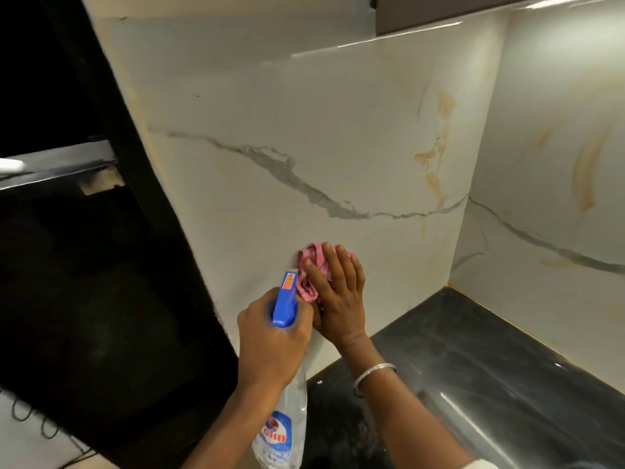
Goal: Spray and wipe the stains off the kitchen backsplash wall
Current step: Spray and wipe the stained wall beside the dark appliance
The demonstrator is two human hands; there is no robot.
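- Pressing the crumpled pink cloth point(309, 277) flat against the glossy white marble-look backsplash wall point(304, 147), your right hand point(338, 292) has its fingers spread over it, low on the wall, just above the dark polished stone desk point(490, 360).
- Your left hand point(270, 336) is clenched round the neck of the clear plastic spray bottle with the blue trigger head point(285, 299); nozzle points at the wall, just beside the cloth.
- Handling, cloth: soft, light, bunches easily. Keep the palm over the middle so it doesn't slip out on the slick tile.
- Handling, bottle: rigid and light, looks fairly low on liquid, though that's hard to read. Hold at the neck under the trigger, as you do now; the body could be slippery if wet.
- Wall is hard and smooth, so the cloth should glide; expect to press harder on the stains.
- Orange-brown stains point(436, 157) sit well above and right of the cloth, more on the side wall point(588, 170). Some may be tile veining; can't tell.
- Hidden: the wall patch under the cloth, your trigger finger, and the bottle's base, which is cut off at the frame edge.
- Left side is dark, hard to make out.
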